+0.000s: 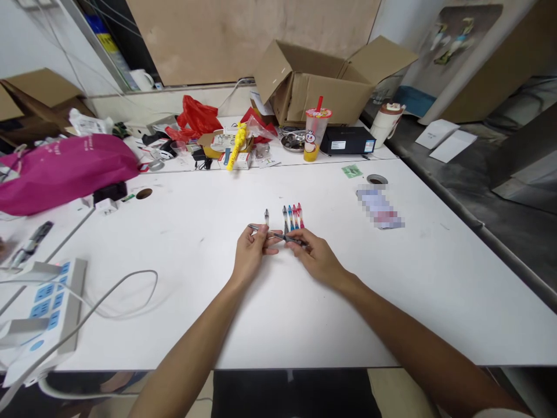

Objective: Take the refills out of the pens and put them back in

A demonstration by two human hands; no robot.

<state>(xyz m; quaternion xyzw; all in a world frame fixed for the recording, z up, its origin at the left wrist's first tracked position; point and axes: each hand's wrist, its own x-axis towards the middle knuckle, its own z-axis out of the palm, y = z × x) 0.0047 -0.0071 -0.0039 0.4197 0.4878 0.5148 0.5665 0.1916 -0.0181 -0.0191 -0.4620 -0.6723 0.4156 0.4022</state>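
Observation:
Above the white table, my left hand (251, 251) pinches one end of a dark, slim pen (276, 234). My right hand (319, 256) grips its other end, so the pen spans both hands, tilted slightly down to the right. Whether it is in one piece or parted in the middle, I cannot tell. Just beyond my fingers lies a row of several pens, among them a blue pen (290, 213) and a red pen (300, 212); their lower ends are partly hidden by my right hand. A single clear pen with a dark tip (267, 216) lies beyond my left hand.
A power strip (72, 307) with a looping grey cable (130, 273) is on the left. Farther back are a magenta bag (73, 168), a yellow stick toy (237, 145), a drink cup (314, 136) and an open cardboard box (322, 96). A pixelated flat item (379, 208) lies right.

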